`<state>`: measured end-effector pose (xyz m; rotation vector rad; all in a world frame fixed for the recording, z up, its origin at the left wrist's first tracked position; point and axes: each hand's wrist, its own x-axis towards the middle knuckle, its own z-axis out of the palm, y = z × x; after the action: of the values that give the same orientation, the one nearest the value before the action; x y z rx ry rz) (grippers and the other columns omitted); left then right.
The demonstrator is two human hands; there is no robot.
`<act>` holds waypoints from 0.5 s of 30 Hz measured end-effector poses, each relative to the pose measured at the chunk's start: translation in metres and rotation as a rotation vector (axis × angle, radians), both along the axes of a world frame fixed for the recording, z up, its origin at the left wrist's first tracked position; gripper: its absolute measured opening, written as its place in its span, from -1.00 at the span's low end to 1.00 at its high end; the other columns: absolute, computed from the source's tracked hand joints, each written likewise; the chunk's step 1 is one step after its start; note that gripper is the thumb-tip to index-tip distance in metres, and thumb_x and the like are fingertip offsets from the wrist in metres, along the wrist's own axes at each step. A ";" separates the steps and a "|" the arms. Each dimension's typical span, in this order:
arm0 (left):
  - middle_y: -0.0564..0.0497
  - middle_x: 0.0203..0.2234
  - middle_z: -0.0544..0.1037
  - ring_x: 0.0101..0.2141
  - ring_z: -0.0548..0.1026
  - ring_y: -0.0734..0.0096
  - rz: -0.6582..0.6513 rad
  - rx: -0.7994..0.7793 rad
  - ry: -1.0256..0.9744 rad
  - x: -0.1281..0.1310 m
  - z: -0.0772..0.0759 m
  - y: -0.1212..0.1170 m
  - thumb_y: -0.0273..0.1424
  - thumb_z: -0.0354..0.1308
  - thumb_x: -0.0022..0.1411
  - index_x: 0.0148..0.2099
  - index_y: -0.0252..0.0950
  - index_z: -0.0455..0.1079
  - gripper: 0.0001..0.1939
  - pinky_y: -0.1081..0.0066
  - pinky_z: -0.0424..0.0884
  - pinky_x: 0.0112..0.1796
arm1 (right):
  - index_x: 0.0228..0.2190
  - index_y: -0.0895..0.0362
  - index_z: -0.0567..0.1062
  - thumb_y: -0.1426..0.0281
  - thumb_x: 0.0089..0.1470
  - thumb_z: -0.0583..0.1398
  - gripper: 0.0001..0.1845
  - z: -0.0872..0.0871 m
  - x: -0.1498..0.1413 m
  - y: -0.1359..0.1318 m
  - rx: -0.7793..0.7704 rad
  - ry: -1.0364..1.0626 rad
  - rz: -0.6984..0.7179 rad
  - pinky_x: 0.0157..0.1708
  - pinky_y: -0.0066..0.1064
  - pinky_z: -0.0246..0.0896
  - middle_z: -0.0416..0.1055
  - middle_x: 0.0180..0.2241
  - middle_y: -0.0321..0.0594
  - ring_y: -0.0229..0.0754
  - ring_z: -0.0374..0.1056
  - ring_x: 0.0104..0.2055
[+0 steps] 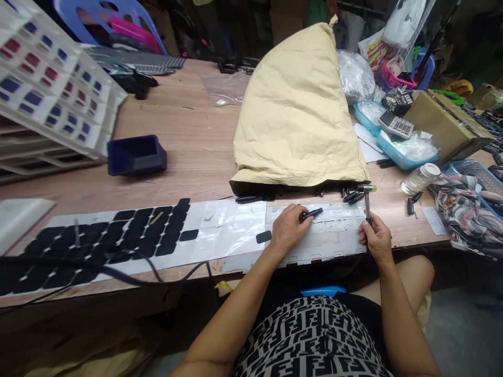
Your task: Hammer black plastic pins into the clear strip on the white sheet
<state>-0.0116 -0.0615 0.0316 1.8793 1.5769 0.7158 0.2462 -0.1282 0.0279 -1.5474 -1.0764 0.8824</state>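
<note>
My left hand (290, 228) is closed on a slim black piece (313, 214) whose end sticks out to the right; its exact kind I cannot tell. It rests over a pale board (330, 241) at the table's front edge. My right hand (378, 240) grips a small hammer (367, 201) by its dark handle, head up, with a yellowish tip to the right. Several similar black pieces (353, 197) lie just beyond the board, by the open mouth of a large yellow sack (301, 104). A lone black pad (263, 237) lies left of my left hand.
White sheets (223, 225) carry rows of black pads (133, 230) at left, with dark cables crossing in front. A navy bin (137, 155) and white crate (58, 89) stand beyond. At right are a jar (420, 178), patterned cloth (459, 209), blue baskets (408, 149) and a cardboard box (448, 123).
</note>
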 end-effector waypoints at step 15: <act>0.05 -0.22 0.52 -0.18 0.48 0.31 -0.115 0.056 0.008 0.026 -0.020 0.028 -0.25 0.32 0.12 -0.10 -0.16 0.51 -0.72 0.40 0.34 -0.26 | 0.08 0.18 0.41 0.14 0.14 0.23 -0.45 0.004 -0.003 -0.003 0.000 0.000 0.001 -0.64 -0.51 0.23 0.39 -0.50 -0.37 -0.33 0.28 -0.60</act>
<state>0.0146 -0.0338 0.0114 1.9985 1.4536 0.7092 0.2436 -0.1312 0.0317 -1.5468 -1.0774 0.8830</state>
